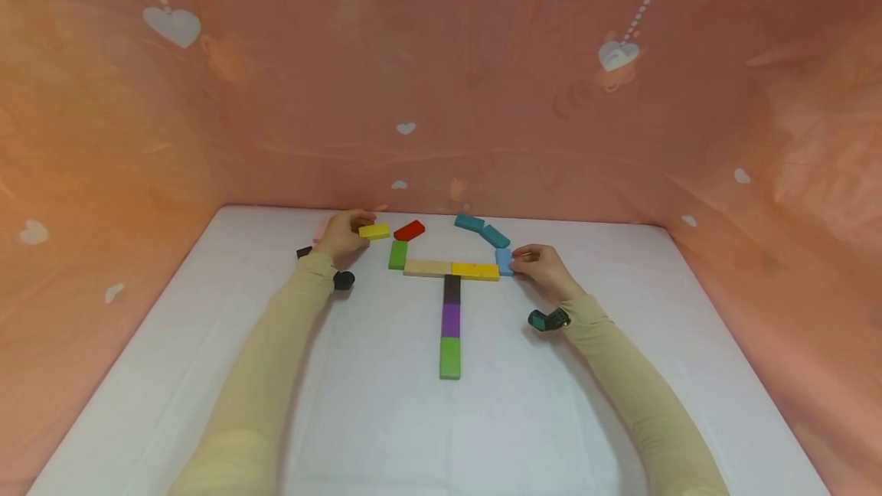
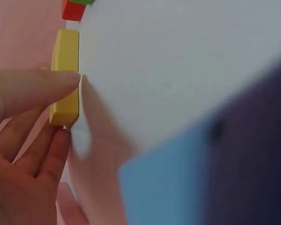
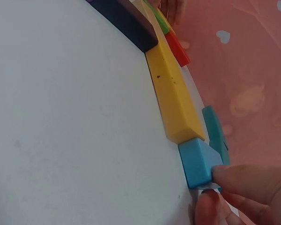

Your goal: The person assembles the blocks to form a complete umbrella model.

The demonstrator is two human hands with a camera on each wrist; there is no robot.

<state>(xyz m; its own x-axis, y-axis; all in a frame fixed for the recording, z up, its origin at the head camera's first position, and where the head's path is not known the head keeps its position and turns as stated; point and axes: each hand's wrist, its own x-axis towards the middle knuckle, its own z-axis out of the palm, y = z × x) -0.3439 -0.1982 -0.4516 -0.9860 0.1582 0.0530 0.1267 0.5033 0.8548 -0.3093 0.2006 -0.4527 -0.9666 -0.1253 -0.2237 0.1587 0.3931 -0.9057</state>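
Observation:
My left hand (image 1: pixel 342 234) pinches a yellow block (image 2: pixel 66 54) between thumb and fingers, just left of a red block (image 1: pixel 409 231). On the right, my right hand (image 1: pixel 544 266) has thumb and fingers on a light blue block (image 3: pixel 195 161), which stands by the end of a yellow-orange block (image 1: pixel 475 272). That block meets a plain wood block (image 1: pixel 427 268) end to end, forming a bar. Below the bar runs a column of a black block (image 1: pixel 452 289), a purple block (image 1: pixel 451 321) and a green block (image 1: pixel 450 358). Another green block (image 1: pixel 398 255) stands at the bar's left end.
Two teal blocks, one behind (image 1: pixel 469 222) and one nearer (image 1: pixel 494 236), lie slantwise above the light blue block. A pink block (image 1: pixel 321 230) is partly hidden behind my left hand. The white table (image 1: pixel 386 419) ends at a pink curtain (image 1: pixel 441 98) with hearts.

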